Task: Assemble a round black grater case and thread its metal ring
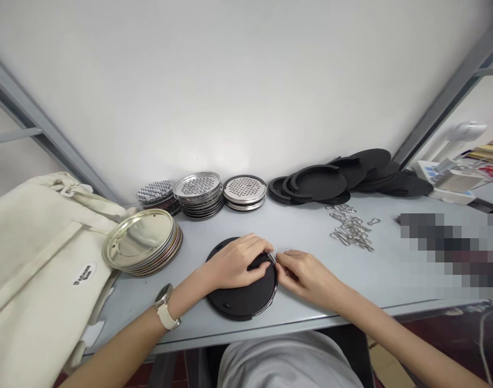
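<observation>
A round black disc (pixel 242 296) with a silvery edge showing at its right lies flat near the table's front edge. My left hand (pixel 238 261) rests over it, thumb and index finger bent round a small wire spring clip (pixel 272 257) at the disc's right rim. From the other side my right hand (pixel 305 274) pinches the same clip between thumb and fingertips. How the clip sits on the rim is partly hidden by the fingers. To the right lies a loose pile of similar wire clips (pixel 351 229).
Gold-coloured round lids (pixel 141 240) are stacked at left beside a cream bag (pixel 44 269). Along the wall stand stacks of perforated metal grater discs (pixel 200 188) and a heap of black discs (pixel 319 183). A white device (pixel 448 180) stands far right.
</observation>
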The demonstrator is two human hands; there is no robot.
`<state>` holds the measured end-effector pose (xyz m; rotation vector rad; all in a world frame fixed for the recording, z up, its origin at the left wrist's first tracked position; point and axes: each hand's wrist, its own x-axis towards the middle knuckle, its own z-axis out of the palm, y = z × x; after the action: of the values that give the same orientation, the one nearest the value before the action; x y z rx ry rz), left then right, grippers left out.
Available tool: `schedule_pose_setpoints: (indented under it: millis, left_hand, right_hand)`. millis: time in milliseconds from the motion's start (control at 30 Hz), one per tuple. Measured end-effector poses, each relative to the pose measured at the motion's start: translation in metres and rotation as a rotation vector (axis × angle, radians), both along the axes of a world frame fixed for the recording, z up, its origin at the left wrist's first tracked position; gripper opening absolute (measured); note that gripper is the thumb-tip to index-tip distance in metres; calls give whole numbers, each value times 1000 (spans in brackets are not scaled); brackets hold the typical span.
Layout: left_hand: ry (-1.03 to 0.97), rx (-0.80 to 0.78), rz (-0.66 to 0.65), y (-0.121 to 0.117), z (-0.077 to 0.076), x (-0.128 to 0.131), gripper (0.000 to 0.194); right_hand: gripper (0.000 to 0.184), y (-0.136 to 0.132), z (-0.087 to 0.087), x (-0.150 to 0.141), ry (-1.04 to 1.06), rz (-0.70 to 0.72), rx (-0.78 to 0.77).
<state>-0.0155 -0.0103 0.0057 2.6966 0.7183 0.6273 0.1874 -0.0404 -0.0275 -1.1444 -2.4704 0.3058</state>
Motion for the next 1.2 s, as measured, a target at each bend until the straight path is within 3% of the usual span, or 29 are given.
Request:
schedule_pose_setpoints:
  millis: [1200]
  left_hand:
    - [32,33,-39,0,2,1,19]
  right_hand:
    - [22,0,1,-1,-26,8,-65]
